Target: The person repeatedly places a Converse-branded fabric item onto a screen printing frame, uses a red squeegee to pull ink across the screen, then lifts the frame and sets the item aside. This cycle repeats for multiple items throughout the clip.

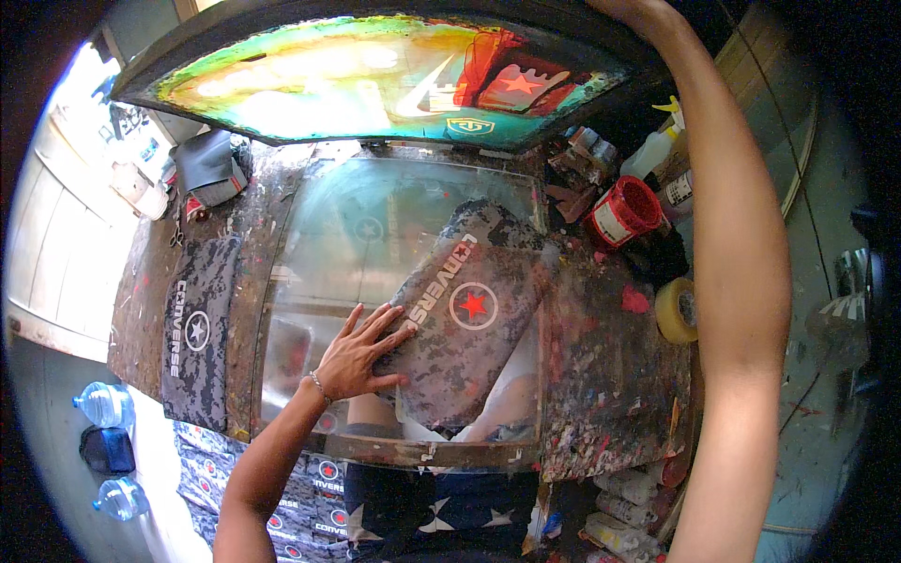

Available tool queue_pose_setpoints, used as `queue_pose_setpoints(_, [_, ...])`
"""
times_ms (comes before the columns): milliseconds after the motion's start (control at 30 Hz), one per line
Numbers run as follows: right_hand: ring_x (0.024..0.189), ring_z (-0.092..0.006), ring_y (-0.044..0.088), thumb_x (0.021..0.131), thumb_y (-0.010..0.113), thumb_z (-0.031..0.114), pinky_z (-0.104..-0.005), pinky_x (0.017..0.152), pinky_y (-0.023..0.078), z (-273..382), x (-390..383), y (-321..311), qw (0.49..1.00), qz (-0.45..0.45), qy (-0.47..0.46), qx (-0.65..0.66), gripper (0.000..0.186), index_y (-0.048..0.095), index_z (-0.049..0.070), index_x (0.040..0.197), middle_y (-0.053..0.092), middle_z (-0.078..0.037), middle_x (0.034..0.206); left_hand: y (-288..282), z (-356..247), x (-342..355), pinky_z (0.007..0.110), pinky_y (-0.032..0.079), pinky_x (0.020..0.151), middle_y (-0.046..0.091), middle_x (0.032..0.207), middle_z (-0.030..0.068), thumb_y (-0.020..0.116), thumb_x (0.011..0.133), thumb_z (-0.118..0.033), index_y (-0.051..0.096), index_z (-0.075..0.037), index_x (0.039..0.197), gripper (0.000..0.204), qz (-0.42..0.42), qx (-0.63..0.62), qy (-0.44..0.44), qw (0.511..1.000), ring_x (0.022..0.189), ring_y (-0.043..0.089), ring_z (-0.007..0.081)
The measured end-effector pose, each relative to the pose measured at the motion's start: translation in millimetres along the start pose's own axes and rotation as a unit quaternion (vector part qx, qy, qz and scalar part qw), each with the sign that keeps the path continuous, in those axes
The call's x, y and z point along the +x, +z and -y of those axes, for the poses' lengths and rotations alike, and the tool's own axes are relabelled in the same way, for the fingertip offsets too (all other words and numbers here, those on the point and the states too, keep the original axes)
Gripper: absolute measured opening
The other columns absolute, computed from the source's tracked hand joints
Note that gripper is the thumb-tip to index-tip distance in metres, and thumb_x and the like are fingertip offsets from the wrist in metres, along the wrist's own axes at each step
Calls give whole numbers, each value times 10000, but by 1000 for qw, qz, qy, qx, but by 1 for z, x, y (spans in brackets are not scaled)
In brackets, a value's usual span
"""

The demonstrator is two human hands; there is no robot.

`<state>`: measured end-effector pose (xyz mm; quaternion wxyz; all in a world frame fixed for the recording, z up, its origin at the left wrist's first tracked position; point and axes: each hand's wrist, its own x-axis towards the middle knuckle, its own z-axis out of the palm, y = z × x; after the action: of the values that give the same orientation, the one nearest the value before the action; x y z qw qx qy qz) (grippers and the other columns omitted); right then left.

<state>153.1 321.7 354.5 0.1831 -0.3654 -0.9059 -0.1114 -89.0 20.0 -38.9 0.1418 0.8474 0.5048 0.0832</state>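
My left hand [368, 358] lies flat with its fingers spread, at the left edge of a grey camouflage fabric piece [488, 347]. This piece sits at a slant on a glass plate [324, 220] and bears pale lettering and a red star in a white ring. My right arm stretches up along the right side. At the top edge, my right hand [643, 14] grips the dark rim of a raised screen printing frame [361, 80]; its fingertips are out of view. Bright light shines through the frame's stained yellow, green and red mesh.
Another camouflage piece [199, 328] with a white star lies left of the glass. To the right stand a red tub [627, 211], a spray bottle [657, 141] and a tape roll [677, 311]. Printed pieces [282, 497] lie below left, near water jugs [105, 405]. Scissors [176, 235] rest at far left.
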Motion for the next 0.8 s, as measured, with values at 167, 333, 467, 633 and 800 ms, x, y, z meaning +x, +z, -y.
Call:
queue_pose_setpoints(167, [1087, -385, 685, 1027, 464, 428, -440, 957, 508, 6, -5, 0, 1000, -7, -3, 23, 420, 736, 165, 1211, 699, -243, 1175, 1, 1, 1, 530, 54, 1289, 297, 1667, 144, 663, 869, -620, 351, -225, 1611, 897, -11, -16, -3, 1000, 1562, 233, 324])
queue_pose_setpoints(333, [1082, -384, 688, 1028, 461, 421, -430, 959, 507, 10, -9, -4, 999, 0, 25, 48, 429, 737, 149, 1211, 696, -250, 1182, 1, 1, 0, 522, 62, 1290, 310, 1668, 122, 665, 861, -628, 329, -153, 1613, 950, -26, -26, -5, 999, 1562, 240, 306])
queue_pose_setpoints(467, [1067, -367, 694, 1027, 459, 412, -425, 950, 508, 14, -8, -4, 999, -15, 49, 11, 423, 742, 156, 1211, 709, -245, 1160, -1, 0, 2, 519, 71, 1288, 315, 1670, 107, 656, 865, -637, 319, -88, 1605, 981, -22, -51, -18, 998, 1562, 245, 294])
queue_pose_setpoints(633, [1040, -351, 700, 1021, 467, 420, -420, 933, 509, 17, -11, -5, 996, 1, 46, 82, 421, 745, 164, 1205, 722, -234, 1132, -3, -3, 2, 526, 98, 1284, 320, 1662, 129, 656, 863, -639, 337, -101, 1599, 966, -39, -61, -24, 997, 1555, 257, 307])
queue_pose_setpoints(800, [1012, -341, 703, 1017, 474, 409, -407, 907, 507, 14, -13, -7, 998, -6, 40, 54, 407, 752, 164, 1186, 727, -227, 1122, -4, -4, 0, 551, 157, 1269, 382, 1609, 164, 689, 843, -616, 446, -189, 1558, 867, -72, -60, -13, 996, 1512, 323, 353])
